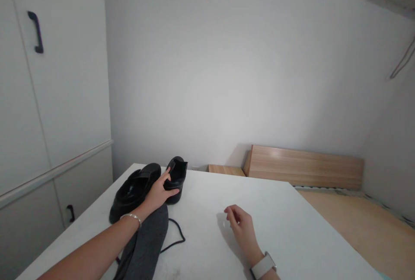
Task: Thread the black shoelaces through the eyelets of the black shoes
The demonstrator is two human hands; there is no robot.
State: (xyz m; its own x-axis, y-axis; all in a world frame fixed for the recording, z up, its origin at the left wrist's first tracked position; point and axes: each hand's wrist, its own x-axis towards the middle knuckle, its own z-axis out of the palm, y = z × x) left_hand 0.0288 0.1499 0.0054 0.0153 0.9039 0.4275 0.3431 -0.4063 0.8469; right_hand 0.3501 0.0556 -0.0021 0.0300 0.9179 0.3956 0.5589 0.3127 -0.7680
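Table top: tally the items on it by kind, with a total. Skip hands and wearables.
Black shoes: 2, one lying beside the other, which the left hand grips at the heel
Grey cloth bag: 1, on the white table
Black cord: 1, beside the bag
Total: 4
The right hand holds nothing.

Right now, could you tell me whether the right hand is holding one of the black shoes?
No, the right hand rests bare on the white table, while the left hand grips the right-side black shoe.
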